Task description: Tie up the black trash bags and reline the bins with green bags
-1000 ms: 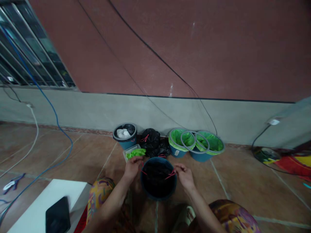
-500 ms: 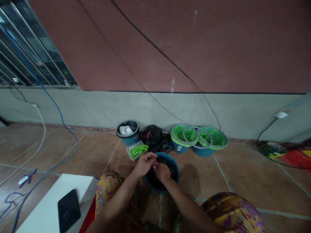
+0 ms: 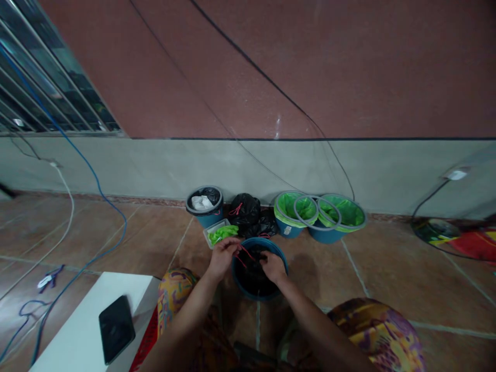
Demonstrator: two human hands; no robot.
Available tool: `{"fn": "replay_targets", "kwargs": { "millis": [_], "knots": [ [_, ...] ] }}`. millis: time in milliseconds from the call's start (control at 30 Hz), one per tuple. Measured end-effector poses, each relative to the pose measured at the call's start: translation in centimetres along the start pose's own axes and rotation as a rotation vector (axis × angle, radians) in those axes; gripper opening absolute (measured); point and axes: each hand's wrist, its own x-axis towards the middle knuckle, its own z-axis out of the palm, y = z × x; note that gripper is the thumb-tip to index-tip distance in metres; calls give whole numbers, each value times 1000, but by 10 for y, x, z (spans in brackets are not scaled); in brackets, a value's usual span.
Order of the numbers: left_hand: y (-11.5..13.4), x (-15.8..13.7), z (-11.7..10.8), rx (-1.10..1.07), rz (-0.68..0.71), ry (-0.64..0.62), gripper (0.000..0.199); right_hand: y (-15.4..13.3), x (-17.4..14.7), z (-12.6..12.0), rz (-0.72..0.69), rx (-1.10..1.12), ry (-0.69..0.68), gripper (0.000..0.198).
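Observation:
Between my knees stands a blue bin (image 3: 237,281) with a black garbage bag (image 3: 253,271) inside it. My left hand (image 3: 222,254) is at the bin's left rim, its fingers closed on a red drawstring (image 3: 245,251) that runs down to the bag. Over the right part of the opening, my right hand (image 3: 272,266) has its fingers bent down at the black bag. What the right fingertips hold, if anything, is hidden. Just beyond my left hand lies a clear tray (image 3: 211,241) with bright green plastic bags (image 3: 223,233).
Along the wall stand a bin with black lining (image 3: 207,219), tied black bags (image 3: 245,209), and two green-lined bins (image 3: 290,227) with loose grey rings (image 3: 306,225). A phone (image 3: 116,330) lies on a white box (image 3: 83,315) at left. A blue cable (image 3: 116,206) crosses the floor.
My hands were together over the bin and have moved apart, left hand leftward and right hand rightward. The red drawstring now shows stretched between my left hand and the bag.

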Motion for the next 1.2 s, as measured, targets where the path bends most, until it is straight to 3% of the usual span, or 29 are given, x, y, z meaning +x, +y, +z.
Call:
{"fn": "replay_targets", "kwargs": {
  "millis": [133,267,400,467,533,633,767,867,1033,1200],
  "knots": [
    [12,6,12,117,94,-173,15,-29,-4,-10,-80,260,-96,55],
    [28,8,20,368,233,-354,29,-55,-10,-17,-246,311,-114,16],
    [19,13,8,518,291,-197,55,-61,-9,-37,-252,225,-6,28],
    [4,14,4,579,273,-199,62,-62,-6,-48,-286,210,-11,30],
    [-13,14,8,625,266,-331,55,-63,-4,-56,-324,216,-37,30],
    [-33,13,22,612,236,-489,25,-64,-1,-63,-300,250,-57,29],
    [-50,20,34,552,137,-352,28,-54,1,-74,-230,323,5,22],
    [-57,28,33,494,30,-300,31,-46,-3,-85,-207,275,92,28],
    [-56,33,32,467,25,-365,29,-60,-13,-96,-292,84,-52,27],
    [-60,41,38,396,62,-436,23,-92,-10,-103,-347,14,-73,31]
  ]
}}
